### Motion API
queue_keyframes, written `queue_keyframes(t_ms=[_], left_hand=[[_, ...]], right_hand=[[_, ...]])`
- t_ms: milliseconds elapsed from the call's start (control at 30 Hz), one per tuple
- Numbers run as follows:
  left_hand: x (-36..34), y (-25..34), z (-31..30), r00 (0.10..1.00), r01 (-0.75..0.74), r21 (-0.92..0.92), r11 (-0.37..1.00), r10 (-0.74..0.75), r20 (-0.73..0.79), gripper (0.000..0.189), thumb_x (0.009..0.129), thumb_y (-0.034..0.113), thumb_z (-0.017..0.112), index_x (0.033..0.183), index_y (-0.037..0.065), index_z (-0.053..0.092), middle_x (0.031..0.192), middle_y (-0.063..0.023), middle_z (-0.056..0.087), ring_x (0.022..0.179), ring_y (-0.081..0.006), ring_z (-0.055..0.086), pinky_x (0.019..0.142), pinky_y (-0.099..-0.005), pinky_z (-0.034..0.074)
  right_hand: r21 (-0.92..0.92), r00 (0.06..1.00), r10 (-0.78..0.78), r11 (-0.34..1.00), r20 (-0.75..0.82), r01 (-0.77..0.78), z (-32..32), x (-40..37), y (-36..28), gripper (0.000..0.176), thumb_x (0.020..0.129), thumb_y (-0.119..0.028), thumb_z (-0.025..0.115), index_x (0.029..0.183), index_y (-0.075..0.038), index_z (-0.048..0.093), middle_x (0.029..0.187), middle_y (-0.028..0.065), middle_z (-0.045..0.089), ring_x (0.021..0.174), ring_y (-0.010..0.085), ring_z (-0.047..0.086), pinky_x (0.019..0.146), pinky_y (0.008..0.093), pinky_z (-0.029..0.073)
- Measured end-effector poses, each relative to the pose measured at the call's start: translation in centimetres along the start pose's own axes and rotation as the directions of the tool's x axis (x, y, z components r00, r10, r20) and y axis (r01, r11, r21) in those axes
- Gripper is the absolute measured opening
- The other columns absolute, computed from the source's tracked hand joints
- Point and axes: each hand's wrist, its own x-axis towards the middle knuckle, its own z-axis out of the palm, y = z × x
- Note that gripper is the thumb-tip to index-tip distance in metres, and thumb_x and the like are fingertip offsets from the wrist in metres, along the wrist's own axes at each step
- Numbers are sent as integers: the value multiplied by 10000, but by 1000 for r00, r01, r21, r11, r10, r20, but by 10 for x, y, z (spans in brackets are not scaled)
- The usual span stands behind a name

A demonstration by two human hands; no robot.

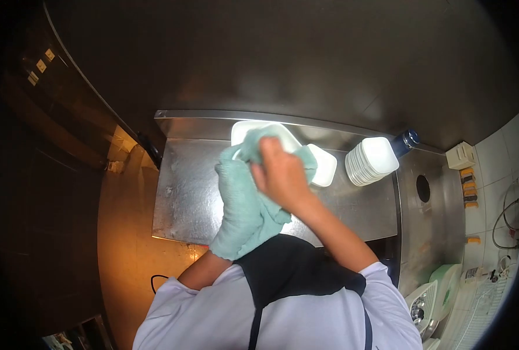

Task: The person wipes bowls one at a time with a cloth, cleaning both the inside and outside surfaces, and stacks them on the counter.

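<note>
While the right hand [284, 179] closes on the bunched upper part of the green cloth [239, 201], its fingers are curled in and its thumb is pressed against the folds. The left forearm [207, 272] runs up into that same cloth, which hides the left hand, so I can't tell how its fingers sit. The bundle is over the middle of the worktop [184, 189], towards the far edge, in front of a wide white dish [271, 129]. It looks light, soft and limp, likely to sag wherever nothing backs it, so a gathered fold up top gives the surest hold, with a palm under the broad drape. A smaller white dish [324, 167] is just to its right, and a stack of white dishes [376, 160] stands near the far right corner: smooth, stiff, probably slippery and breakable, best taken by the rims.
</note>
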Motion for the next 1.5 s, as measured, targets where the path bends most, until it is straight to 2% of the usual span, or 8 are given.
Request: queue_keyframes(t_ms=[167,267,400,567,833,1067,1367,1500], left_hand=[[13,-6,-65,1000,-7,218,976,8,-7,525,1029,312,627,1452,44,467,1328,-91,584,1173,-229,605,1049,-395,512],[9,2,-57,999,-10,268,963,-1,40,498,1021,298,629,1422,43,480,1307,-96,587,1159,-235,608,1033,-398,514],[10,-12,-31,998,-30,254,967,14,65,463,1009,280,631,1383,42,498,1279,-102,591,1139,-244,613,1013,-402,517],[31,8,-50,1000,-3,146,989,7,-23,418,995,257,634,1334,40,521,1244,-110,597,1115,-255,618,987,-408,520],[24,22,-67,999,5,120,993,1,-48,347,972,220,639,1255,37,557,1189,-123,606,1076,-273,627,945,-417,526],[23,-32,-43,992,115,177,978,-123,32,286,952,188,643,1187,35,588,1140,-135,613,1042,-288,635,909,-424,531],[69,-27,-61,961,-193,436,879,260,-97,208,926,147,648,1098,32,629,1077,-149,623,998,-308,645,862,-434,538],[91,-13,-78,881,-343,734,586,472,35,175,915,129,650,1059,30,647,1049,-156,628,979,-317,649,842,-438,540]], right_hand=[[45,843,-142,989,520,139,-41,-14,9,242,810,-159,741,996,-35,648,922,207,697,814,397,721,662,469,574],[-256,947,121,966,297,-43,-57,-1,13,278,788,-156,777,1012,-52,649,945,183,687,789,403,704,665,486,556],[23,997,20,1000,-79,-18,-7,0,-5,334,791,-141,773,1083,-54,639,891,170,665,791,386,699,656,478,560],[135,870,-175,983,460,126,-35,-22,-5,296,726,-127,824,945,-51,640,972,128,624,853,346,688,694,461,545],[156,973,-205,963,-107,220,-46,-53,5,460,762,-204,822,1180,-48,712,1318,272,580,1118,439,665,922,472,563],[893,867,346,141,360,-427,-28,-15,23,498,971,-209,640,1387,59,579,1410,203,575,1275,296,585,1101,391,448],[729,921,255,563,295,-389,57,-82,26,459,988,-190,670,1380,30,573,1292,154,675,1163,245,657,1027,386,515],[646,771,154,458,618,-610,34,-91,27,410,954,-155,708,1326,-11,617,1186,163,735,1108,256,708,1000,401,530]])
